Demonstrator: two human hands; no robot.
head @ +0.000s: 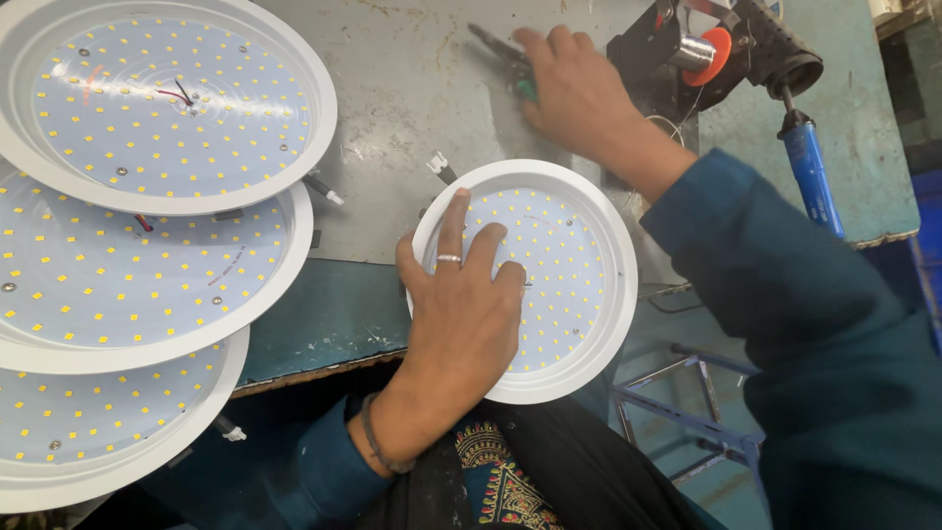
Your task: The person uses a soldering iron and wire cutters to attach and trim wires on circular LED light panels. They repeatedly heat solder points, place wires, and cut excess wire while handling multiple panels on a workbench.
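A round white lamp housing [579, 294] with a disc of small yellow LED chips lies at the bench's near edge, partly over my lap. My left hand [459, 314] rests flat on its left half, fingers spread, a ring on one finger. My right hand [574, 93] reaches to the far side of the bench and closes around a dark hand tool with a green grip [510, 61]; its jaws point away to the left.
Three similar white LED lamp discs [157, 108] overlap in a stack at the left. A soldering iron with a blue handle [811, 177] and a solder spool on a dark stand [705, 51] sit at the back right. A metal frame [687, 393] lies below the bench edge.
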